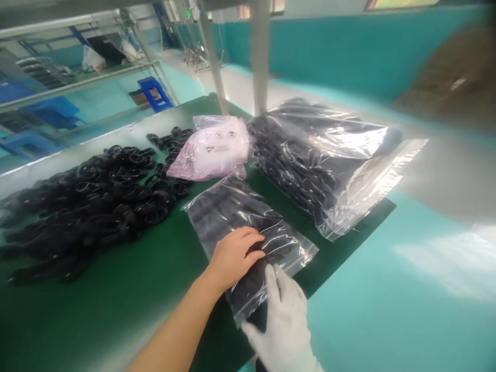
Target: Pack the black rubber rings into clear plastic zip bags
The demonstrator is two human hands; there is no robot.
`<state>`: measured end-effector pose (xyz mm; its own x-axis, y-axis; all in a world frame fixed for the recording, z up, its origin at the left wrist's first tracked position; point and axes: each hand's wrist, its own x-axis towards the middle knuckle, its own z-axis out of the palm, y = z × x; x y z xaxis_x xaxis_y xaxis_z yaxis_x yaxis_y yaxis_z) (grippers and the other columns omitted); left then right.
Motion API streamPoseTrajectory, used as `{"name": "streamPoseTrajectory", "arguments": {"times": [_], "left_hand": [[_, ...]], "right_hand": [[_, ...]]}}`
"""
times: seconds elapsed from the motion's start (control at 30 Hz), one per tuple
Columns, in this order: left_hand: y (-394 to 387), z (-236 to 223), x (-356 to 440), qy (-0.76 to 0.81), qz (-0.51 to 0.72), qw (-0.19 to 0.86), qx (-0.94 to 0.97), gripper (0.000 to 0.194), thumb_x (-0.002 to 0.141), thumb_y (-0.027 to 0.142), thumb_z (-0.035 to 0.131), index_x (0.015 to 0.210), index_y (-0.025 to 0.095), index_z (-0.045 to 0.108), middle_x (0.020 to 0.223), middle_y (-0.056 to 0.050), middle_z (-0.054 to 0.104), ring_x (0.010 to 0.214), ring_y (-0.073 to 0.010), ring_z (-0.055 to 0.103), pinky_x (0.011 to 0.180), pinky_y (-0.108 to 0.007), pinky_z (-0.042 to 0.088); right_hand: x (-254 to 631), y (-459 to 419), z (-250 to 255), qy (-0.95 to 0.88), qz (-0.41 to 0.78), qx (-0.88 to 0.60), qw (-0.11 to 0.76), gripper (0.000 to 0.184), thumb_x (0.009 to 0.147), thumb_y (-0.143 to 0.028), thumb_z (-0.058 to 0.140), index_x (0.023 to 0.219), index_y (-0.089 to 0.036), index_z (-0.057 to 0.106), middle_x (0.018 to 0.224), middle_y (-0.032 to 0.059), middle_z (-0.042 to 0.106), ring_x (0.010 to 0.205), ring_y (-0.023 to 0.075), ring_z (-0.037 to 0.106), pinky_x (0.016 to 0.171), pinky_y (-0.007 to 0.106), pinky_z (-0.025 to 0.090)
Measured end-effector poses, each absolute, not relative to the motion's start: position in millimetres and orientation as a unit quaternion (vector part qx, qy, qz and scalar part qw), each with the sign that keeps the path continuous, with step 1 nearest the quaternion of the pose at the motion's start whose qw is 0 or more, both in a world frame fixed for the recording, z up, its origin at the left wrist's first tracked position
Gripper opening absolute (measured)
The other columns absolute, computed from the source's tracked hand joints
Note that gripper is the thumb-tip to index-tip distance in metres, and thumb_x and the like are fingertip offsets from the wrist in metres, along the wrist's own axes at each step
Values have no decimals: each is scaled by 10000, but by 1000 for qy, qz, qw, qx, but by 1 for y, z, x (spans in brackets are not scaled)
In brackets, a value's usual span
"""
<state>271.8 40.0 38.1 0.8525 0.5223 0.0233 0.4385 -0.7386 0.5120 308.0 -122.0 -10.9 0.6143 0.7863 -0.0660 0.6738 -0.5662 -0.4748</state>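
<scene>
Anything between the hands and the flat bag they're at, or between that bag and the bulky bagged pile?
Nothing visible in either gap. Left hand and gloved right hand are at the flat bag; only green tabletop separates it from the bulky bagged pile.

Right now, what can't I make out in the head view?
- Zip bag contents: head view; glare and creases hide what the dark items are.
- Gloved right hand: head view; blurred, its hold on the bag unclear.
- Pink bag print: head view; too small to read.
- Black ring-shaped parts: head view; overlap and blur prevent a count.
- Left forearm: head view; cut off by the bottom edge.
</scene>
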Motion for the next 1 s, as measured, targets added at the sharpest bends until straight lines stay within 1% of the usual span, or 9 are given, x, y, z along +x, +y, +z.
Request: {"name": "streamPoseTrajectory", "arguments": {"times": [0.13,0.23,0.33,0.4,0.47,0.6,0.8,0.9,1.0], "left_hand": [[-15,38,212,451,225,254,826,176,820,295,463,937,222,572,872,-6,602,746,-121,566,695,-248,461],[-69,19,183,541,202,204,791,140,763,299,528,874,214,550,771,-4,602,671,-145,560,614,-264,446],[-101,-5,185,585,172,139,780,160,729,269,543,879,213,535,769,-14,612,690,-181,563,622,-303,414],[-106,-13,193,600,164,102,776,101,744,244,514,836,209,536,754,-19,609,693,-187,553,635,-318,385],[-105,-15,199,605,154,76,777,56,765,232,485,767,208,536,712,-20,592,679,-186,532,629,-321,356],[-103,-12,197,589,147,79,791,197,800,166,414,617,201,480,625,-10,526,638,-163,477,623,-313,320],[-107,-15,191,512,170,193,819,229,804,104,360,594,186,401,618,3,472,610,-130,433,637,-288,340],[-104,-17,183,471,148,196,847,219,783,86,361,592,185,401,627,-1,484,620,-132,439,641,-287,349],[-94,-7,170,446,93,191,869,194,766,105,398,601,194,449,641,4,524,634,-140,470,635,-284,354]], "right_hand": [[314,-126,-11,-466,109,-853,210,980,558,-445,671,1338,-114,178,1285,182,373,1191,345,304,1017,499,171],[317,-129,-9,-481,114,-847,194,983,556,-411,683,1335,-96,174,1266,191,385,1181,326,322,1014,469,186],[318,-131,-8,-482,110,-850,183,956,579,-421,659,1336,-96,175,1261,200,380,1172,332,333,992,461,217],[318,-132,-9,-474,112,-856,174,929,610,-435,627,1342,-98,165,1260,205,373,1160,345,346,970,463,237],[317,-133,-11,-467,120,-859,168,915,631,-441,605,1346,-91,153,1253,215,373,1148,360,357,951,466,248],[317,-131,-14,-464,128,-856,186,918,638,-482,596,1342,-82,162,1229,233,392,1138,381,360,927,482,261],[306,-117,-21,-404,124,-880,216,945,638,-572,552,1329,-39,189,1225,271,386,1108,403,377,891,500,295],[296,-111,-22,-405,123,-880,214,979,618,-571,572,1323,-6,195,1243,289,367,1118,403,364,913,500,278],[291,-112,-21,-402,129,-880,217,959,620,-555,580,1336,-38,205,1274,266,346,1133,400,355,924,519,270]]}}
